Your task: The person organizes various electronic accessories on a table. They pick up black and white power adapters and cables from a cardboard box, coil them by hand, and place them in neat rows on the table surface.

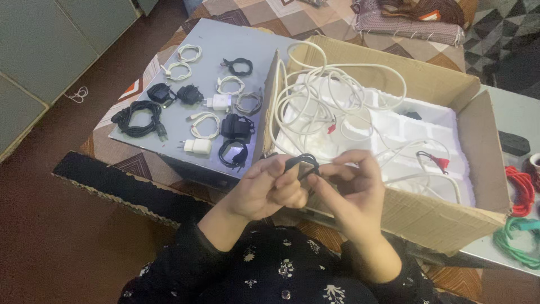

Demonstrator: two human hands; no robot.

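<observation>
Patterned rugs lay under a grey board [197,53]; at its near-right edge, left hand [264,188] and right hand [351,188] pinched a looped black cable [301,162] together (holding the coil's shape) before the cardboard box [427,217].

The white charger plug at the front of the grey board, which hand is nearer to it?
Left. The left hand is just right of the white charger plug; the right hand is farther right, before the cardboard box.

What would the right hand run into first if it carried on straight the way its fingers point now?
The right hand points left, toward the left hand. First in line is the black cable pinched between them, then the left hand's fingers. Both seem already touching, though depth is uncertain from one view.
</observation>
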